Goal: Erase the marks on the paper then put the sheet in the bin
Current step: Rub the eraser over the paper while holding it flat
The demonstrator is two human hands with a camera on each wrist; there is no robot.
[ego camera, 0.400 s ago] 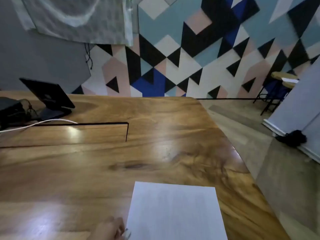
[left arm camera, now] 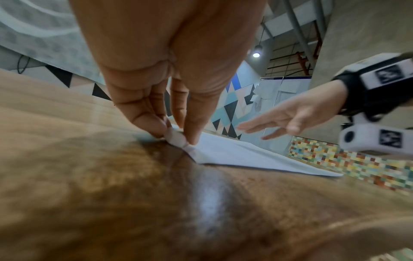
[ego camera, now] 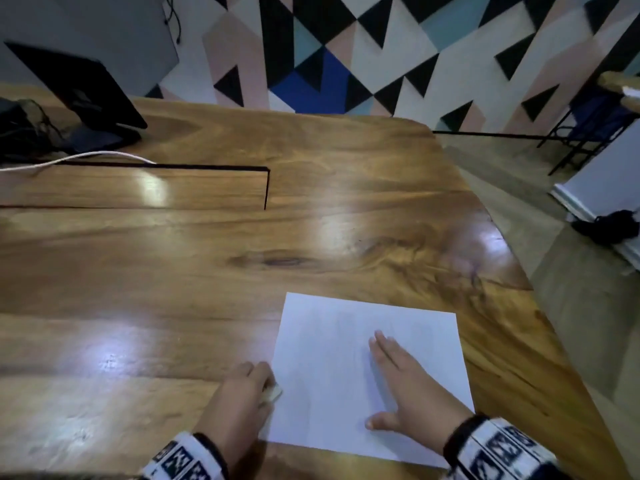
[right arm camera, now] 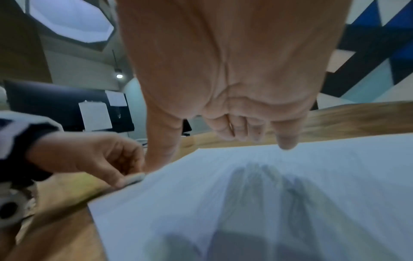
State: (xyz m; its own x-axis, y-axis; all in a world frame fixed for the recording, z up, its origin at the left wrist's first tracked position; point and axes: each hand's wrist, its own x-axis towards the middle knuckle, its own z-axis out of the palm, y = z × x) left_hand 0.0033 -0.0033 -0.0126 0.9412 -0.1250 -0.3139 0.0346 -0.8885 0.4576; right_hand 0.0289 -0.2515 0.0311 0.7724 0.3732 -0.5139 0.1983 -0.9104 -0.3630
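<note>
Glossy wooden tabletop [ego camera: 311,209] is filling most of the head view, its grain catching pale patches of light. Nearest the wearer, both wrists are wearing bands printed with black-and-white square markers; these are too blurred for any writing to be read. The left hand [ego camera: 242,396] is pinching a small pale eraser [ego camera: 272,393] between thumb and fingertips, right at the left edge of the paper [ego camera: 329,358]. The right hand [ego camera: 412,386] is lying over the sheet with fingers straight and together, thumb spread aside; whether the palm is pressing or hovering just above is hard to judge, since the left wrist view is showing it slightly raised. The white sheet is lying flat near the tabletop's front right part, with only faint grey marks showing. Farther back on the left, a dark tablet [ego camera: 79,81] is leaning on a stand beside a white cable [ego camera: 86,156]. Beyond, a wall of coloured triangles [ego camera: 381,46] is closing the scene.
</note>
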